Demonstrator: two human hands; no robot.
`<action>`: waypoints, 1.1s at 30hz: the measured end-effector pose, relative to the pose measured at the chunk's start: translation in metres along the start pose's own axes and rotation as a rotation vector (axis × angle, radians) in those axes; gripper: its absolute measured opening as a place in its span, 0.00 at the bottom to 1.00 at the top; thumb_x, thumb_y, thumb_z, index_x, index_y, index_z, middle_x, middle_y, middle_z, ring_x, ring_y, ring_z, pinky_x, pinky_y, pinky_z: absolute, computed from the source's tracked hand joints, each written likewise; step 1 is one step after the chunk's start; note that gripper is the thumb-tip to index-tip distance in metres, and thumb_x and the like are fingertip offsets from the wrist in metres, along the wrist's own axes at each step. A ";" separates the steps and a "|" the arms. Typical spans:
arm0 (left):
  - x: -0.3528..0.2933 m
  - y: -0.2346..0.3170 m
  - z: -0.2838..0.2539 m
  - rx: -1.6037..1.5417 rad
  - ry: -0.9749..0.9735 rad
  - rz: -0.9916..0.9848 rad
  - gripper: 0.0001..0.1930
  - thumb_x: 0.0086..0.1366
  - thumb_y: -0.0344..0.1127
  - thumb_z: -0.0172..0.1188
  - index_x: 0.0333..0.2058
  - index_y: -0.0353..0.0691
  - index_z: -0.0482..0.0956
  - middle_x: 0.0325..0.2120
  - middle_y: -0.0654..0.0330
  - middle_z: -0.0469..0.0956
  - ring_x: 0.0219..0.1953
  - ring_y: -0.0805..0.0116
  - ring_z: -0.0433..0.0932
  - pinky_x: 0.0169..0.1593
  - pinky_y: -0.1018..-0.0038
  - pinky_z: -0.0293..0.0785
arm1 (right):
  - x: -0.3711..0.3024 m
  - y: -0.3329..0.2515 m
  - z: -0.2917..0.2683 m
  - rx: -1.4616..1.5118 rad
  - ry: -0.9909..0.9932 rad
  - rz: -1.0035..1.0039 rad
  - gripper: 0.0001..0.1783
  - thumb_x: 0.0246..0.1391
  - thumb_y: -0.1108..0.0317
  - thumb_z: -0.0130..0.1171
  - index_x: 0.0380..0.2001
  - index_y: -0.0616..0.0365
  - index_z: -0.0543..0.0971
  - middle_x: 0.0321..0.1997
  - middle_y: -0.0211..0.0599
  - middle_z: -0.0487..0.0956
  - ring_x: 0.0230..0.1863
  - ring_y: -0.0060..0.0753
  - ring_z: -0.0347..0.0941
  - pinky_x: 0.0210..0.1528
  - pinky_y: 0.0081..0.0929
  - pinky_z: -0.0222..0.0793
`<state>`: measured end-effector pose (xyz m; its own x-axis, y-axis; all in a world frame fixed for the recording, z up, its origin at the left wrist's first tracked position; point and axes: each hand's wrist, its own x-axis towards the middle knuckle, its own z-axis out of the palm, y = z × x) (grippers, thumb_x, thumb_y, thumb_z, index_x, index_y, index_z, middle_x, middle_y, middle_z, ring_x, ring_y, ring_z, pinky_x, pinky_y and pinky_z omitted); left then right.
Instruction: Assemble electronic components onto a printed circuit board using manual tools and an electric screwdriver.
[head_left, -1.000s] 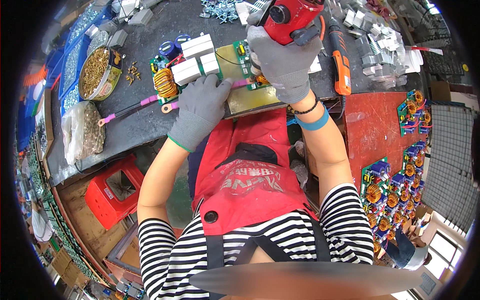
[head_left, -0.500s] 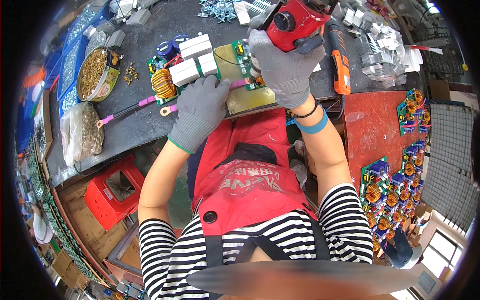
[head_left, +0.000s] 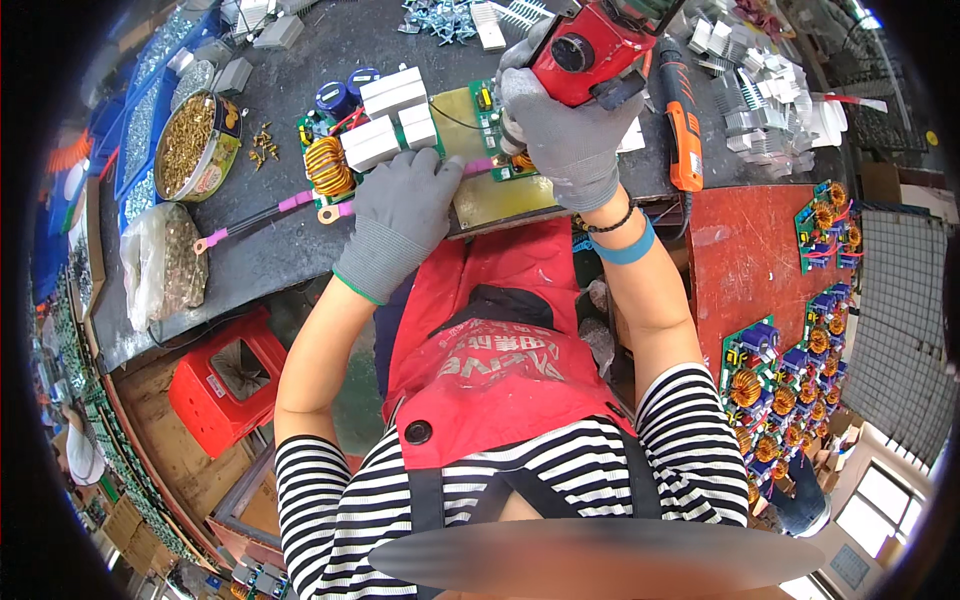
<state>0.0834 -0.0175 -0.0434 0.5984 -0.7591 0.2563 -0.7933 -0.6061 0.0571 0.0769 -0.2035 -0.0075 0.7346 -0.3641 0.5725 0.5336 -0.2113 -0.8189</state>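
My right hand (head_left: 575, 140), in a grey glove, is wrapped round a red cordless power screwdriver (head_left: 592, 55). The tool's nose end is over the right part of a green circuit board (head_left: 487, 118) and partly hidden by the hand. My gloved left hand (head_left: 405, 205) has its fingers curled on the near edge of the board assembly, beside white heat sinks (head_left: 370, 143) and a copper-wound coil (head_left: 328, 167). A pink-sleeved cable with a ring lug (head_left: 328, 213) passes beneath this hand. Under the board lies a yellowish metal plate (head_left: 500, 203).
An orange-and-black corded tool (head_left: 683, 130) lies to the right, near piled heat sinks (head_left: 770, 115). At left stand a tub of brass screws (head_left: 187, 145) and a plastic bag (head_left: 165, 265). Finished-looking boards (head_left: 785, 395) cover part of a red surface (head_left: 735, 260). A red stool (head_left: 225, 385) stands below.
The red power screwdriver has tilted and shifted slightly with my right hand. My left hand stays on the board with hardly any movement.
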 end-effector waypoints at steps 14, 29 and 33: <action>-0.043 -0.020 -0.043 0.018 0.464 -0.093 0.18 0.56 0.35 0.65 0.47 0.43 0.79 0.43 0.55 0.77 0.46 0.56 0.77 0.47 0.65 0.74 | 0.015 -0.038 -0.011 -0.078 0.019 0.166 0.21 0.48 0.66 0.68 0.44 0.61 0.74 0.29 0.35 0.79 0.29 0.23 0.76 0.32 0.26 0.73; -0.054 -0.072 -0.101 0.244 0.075 0.050 0.15 0.56 0.39 0.64 0.42 0.53 0.76 0.26 0.61 0.67 0.30 0.60 0.75 0.30 0.62 0.71 | -0.034 -0.028 -0.040 -0.453 -0.088 -0.281 0.11 0.52 0.71 0.62 0.40 0.57 0.80 0.33 0.38 0.80 0.35 0.40 0.75 0.40 0.33 0.69; 0.001 -0.045 -0.159 0.271 0.158 0.136 0.12 0.56 0.41 0.64 0.39 0.50 0.79 0.25 0.60 0.72 0.30 0.58 0.77 0.30 0.61 0.72 | 0.066 -0.091 -0.107 0.000 0.060 0.375 0.11 0.63 0.63 0.55 0.37 0.59 0.82 0.24 0.25 0.75 0.24 0.16 0.68 0.27 0.17 0.64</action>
<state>0.1024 0.0468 0.1081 0.4477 -0.8038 0.3918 -0.7932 -0.5593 -0.2409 0.0319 -0.3055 0.1000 0.8532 -0.4684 0.2293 0.2319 -0.0532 -0.9713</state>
